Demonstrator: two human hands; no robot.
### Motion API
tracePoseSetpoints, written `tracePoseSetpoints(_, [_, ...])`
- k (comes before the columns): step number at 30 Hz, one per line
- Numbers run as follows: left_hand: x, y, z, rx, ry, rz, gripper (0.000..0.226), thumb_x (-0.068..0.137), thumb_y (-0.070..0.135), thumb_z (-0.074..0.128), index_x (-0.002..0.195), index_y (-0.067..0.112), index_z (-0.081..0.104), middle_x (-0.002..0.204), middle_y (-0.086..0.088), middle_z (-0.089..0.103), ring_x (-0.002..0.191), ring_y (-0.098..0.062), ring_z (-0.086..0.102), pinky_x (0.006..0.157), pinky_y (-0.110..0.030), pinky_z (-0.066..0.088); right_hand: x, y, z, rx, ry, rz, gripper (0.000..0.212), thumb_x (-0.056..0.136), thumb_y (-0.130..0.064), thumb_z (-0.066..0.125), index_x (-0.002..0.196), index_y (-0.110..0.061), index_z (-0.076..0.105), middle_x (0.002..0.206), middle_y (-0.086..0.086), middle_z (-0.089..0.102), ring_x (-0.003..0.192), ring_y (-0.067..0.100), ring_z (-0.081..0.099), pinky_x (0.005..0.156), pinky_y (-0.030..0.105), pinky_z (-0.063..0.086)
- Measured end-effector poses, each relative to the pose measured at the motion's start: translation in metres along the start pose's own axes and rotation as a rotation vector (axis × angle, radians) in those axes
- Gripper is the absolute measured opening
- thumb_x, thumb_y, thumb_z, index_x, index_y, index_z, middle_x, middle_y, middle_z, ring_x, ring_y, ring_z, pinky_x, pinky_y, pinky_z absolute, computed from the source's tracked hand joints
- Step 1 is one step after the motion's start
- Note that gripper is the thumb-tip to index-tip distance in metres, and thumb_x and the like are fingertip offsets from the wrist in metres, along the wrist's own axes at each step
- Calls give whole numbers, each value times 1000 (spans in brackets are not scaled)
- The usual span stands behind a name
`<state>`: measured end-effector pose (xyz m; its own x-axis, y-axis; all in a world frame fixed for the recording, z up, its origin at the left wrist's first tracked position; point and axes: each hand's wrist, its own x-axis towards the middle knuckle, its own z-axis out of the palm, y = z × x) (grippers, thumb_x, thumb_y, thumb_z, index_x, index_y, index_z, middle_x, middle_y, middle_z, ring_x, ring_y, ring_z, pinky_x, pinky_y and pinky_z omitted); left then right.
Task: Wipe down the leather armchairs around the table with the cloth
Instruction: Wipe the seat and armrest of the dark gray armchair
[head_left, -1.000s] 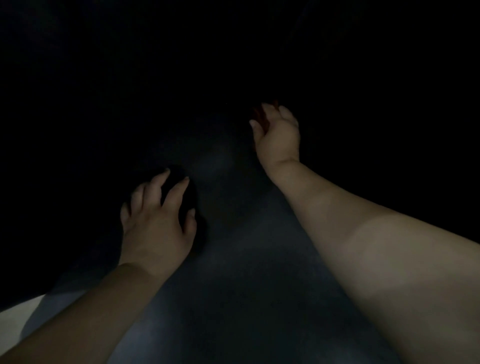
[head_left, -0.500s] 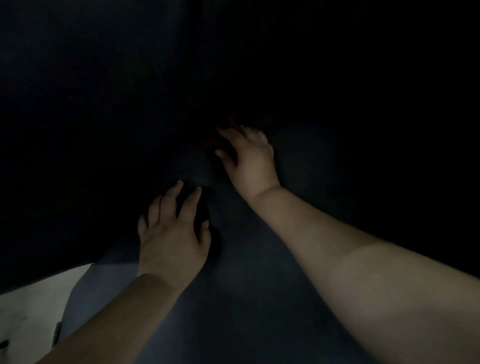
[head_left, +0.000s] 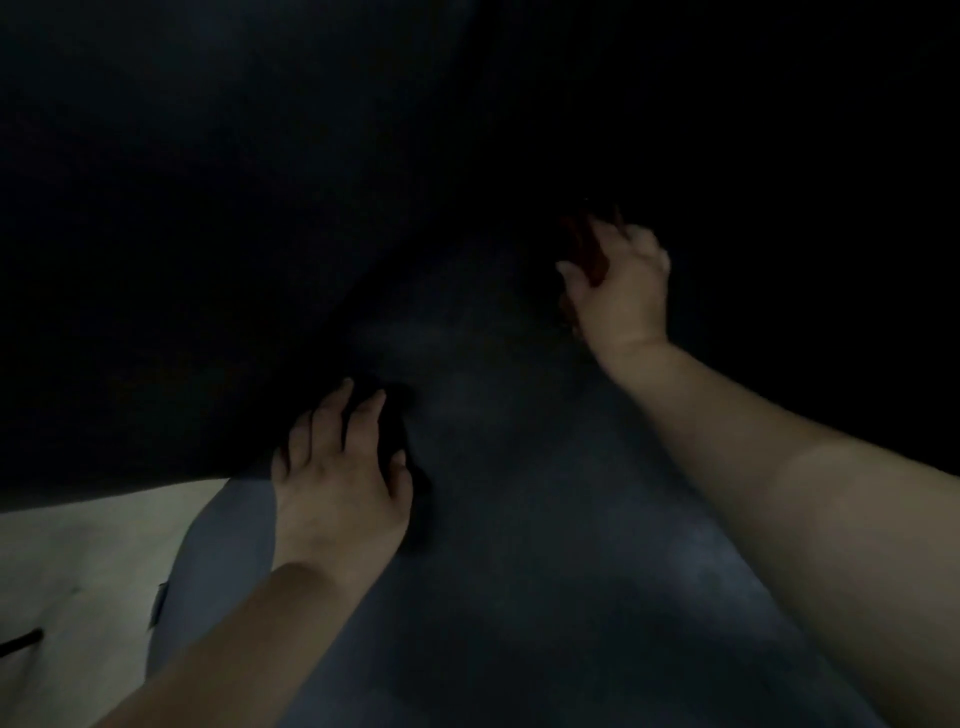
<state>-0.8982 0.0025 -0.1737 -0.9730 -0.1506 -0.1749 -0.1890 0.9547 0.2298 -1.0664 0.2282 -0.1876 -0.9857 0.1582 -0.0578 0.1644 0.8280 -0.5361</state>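
Cloth, a dark reddish scrap, sits under my right hand, far out on the right of the head view; only a strip of it shows past my thumb and fingers, running roughly away from me, and the gloom hides its full outline and long axis. My fingers lie over it, somewhat bent, pressing it onto the armchair; whether they actually pinch it I cannot tell.

My left hand lies released, fingers spread and nearly straight, palm down on the dull blue-grey leather, with a dark shadow under the fingertips. The leather surface runs as a broad band from the bottom of the view up between my two forearms, leaving open room between the hands. Its left edge curves just beside my left wrist; past that edge a pale floor shows at lower left, with a thin dark line near the frame's border. Above and to the left of my left hand rises a black mass, too dark to make out; the right side is equally black.
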Motion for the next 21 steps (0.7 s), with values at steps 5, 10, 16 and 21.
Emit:
tracePoseSetpoints(5, [-8, -4, -3, -10, 1, 17, 62, 76, 26, 70, 133, 12, 51, 141, -15, 44, 120, -39, 44, 96, -55, 39, -60, -31, 22, 23, -114, -222, 50, 86, -26, 70, 134, -17, 57, 130, 18, 53, 114, 38, 47, 100, 39, 41])
tracePoseSetpoints(10, [-22, -6, -22, -18, -80, -9, 60, 80, 30, 65, 136, 19, 48, 146, -9, 38, 125, -35, 38, 100, -51, 34, -146, -34, 20, 97, -218, -374, 49, 78, -5, 74, 125, -15, 65, 115, 18, 62, 99, 39, 56, 85, 48, 50])
tracePoseSetpoints(16, [-47, -13, -61, 24, -150, 20, 58, 85, 37, 57, 139, 24, 41, 149, -3, 32, 130, -28, 31, 105, -45, 31, -200, -40, -8, -136, -509, -287, 53, 83, -8, 65, 133, -22, 56, 122, 12, 50, 107, 34, 51, 89, 44, 49])
tracePoseSetpoints(21, [-70, -17, -104, 23, -194, 75, 58, 90, 39, 51, 143, 25, 34, 151, -2, 27, 134, -27, 25, 108, -43, 26, -216, -63, -49, -24, -465, 35, 50, 83, -14, 65, 129, -25, 47, 119, 7, 45, 104, 29, 53, 92, 43, 48])
